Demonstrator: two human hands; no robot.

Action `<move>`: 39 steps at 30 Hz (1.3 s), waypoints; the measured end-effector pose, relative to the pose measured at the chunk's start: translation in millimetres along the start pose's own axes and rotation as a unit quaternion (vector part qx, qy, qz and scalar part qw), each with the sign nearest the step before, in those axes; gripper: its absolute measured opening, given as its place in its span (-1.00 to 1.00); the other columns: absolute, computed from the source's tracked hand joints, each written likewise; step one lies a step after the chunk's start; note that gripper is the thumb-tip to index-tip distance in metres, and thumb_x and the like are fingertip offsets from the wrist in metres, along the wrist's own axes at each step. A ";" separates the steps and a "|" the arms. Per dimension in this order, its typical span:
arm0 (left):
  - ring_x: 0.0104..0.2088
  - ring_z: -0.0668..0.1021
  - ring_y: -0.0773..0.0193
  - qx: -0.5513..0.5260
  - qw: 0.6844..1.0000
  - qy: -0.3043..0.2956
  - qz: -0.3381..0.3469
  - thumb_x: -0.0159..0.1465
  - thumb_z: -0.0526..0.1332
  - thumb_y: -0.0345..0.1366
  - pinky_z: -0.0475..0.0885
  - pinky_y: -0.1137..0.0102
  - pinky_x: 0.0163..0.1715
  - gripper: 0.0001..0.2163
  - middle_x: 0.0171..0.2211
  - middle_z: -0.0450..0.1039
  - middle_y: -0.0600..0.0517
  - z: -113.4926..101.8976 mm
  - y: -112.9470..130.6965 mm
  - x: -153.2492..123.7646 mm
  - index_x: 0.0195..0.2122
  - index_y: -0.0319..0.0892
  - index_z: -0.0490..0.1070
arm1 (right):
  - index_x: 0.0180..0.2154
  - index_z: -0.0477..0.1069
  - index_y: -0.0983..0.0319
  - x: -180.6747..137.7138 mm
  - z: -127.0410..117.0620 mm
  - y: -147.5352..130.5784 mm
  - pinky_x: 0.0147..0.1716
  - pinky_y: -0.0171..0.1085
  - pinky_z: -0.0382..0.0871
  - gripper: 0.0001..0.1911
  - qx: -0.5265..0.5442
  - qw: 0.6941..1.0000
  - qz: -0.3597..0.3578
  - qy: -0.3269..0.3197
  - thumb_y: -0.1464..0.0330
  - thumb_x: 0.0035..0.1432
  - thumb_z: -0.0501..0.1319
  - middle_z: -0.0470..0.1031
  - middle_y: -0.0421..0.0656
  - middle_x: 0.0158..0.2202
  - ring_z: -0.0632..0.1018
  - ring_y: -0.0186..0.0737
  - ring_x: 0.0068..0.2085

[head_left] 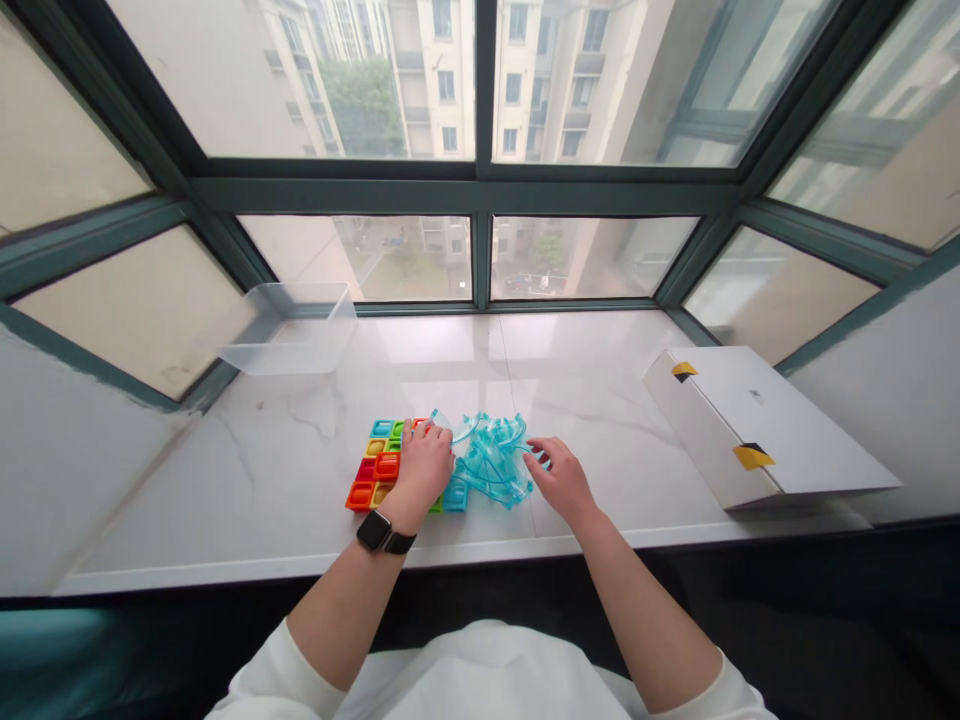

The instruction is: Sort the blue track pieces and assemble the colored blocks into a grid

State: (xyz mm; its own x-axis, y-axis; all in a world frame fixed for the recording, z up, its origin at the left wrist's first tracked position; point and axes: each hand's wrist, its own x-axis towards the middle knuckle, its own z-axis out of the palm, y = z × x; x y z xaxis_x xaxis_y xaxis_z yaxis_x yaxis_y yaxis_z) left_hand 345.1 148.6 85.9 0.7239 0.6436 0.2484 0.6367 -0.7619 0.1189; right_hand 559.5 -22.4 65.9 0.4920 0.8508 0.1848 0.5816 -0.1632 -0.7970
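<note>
Colourful square plastic blocks in red, yellow, green and blue lie in close rows on the white sill. My left hand, with a black watch at the wrist, rests palm down over the right part of these rows, its fingers slightly spread. It hides several blocks beneath it. Just to its right is a heap of clear turquoise curved plastic pieces. At the heap's right edge is my right hand, its thumb and fingers apart and bent towards the pieces. Nothing shows between those fingers.
A clear plastic bin stands at the back left, by the window. On the right lies a white box with yellow and black tabs. The glossy marble-look sill ends at a front edge near my body. Green window frames enclose the back and sides.
</note>
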 end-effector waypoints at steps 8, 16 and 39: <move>0.10 0.54 -0.13 -0.035 0.998 -0.006 0.048 0.24 0.25 -0.48 0.03 -0.26 0.41 -0.79 -0.13 0.55 -0.13 0.8 5.4 -14.6 -0.17 -0.04 0.50 | 0.13 0.44 0.06 -38.1 6.4 26.7 0.23 0.07 0.35 -0.66 0.004 0.997 -0.072 0.036 0.15 0.40 0.18 0.47 -0.02 0.10 0.46 0.07 0.17; 0.29 0.43 -0.08 -0.107 0.991 0.020 0.076 0.27 0.17 -0.50 0.25 -0.06 0.39 -0.59 0.24 0.41 -0.20 3.9 11.5 -35.8 0.14 -0.10 0.41 | 0.27 0.34 0.07 -51.4 23.9 44.8 0.32 0.18 0.26 -0.53 -0.005 0.994 -0.079 0.069 0.11 0.41 0.15 0.36 0.03 0.26 0.36 0.13 0.31; 0.38 0.36 0.02 -0.247 0.941 0.006 -0.230 0.45 0.05 0.02 0.33 0.06 0.36 -0.57 0.38 0.29 -0.05 25.3 -119.0 -74.1 0.22 0.00 0.45 | 0.29 0.41 -0.02 22.7 52.5 26.7 0.37 0.08 0.25 -0.46 -0.044 0.995 -0.013 -0.084 0.03 0.35 0.22 0.22 -0.09 0.46 0.32 0.09 0.43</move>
State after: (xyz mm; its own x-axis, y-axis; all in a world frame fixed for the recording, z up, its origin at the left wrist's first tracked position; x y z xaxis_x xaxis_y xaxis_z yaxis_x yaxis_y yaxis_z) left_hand 222.4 193.4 29.0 0.3962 0.9153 0.0720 0.6784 -0.3447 0.6488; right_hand 552.2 18.8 18.6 0.3659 0.9253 0.0998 0.6505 -0.1776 -0.7384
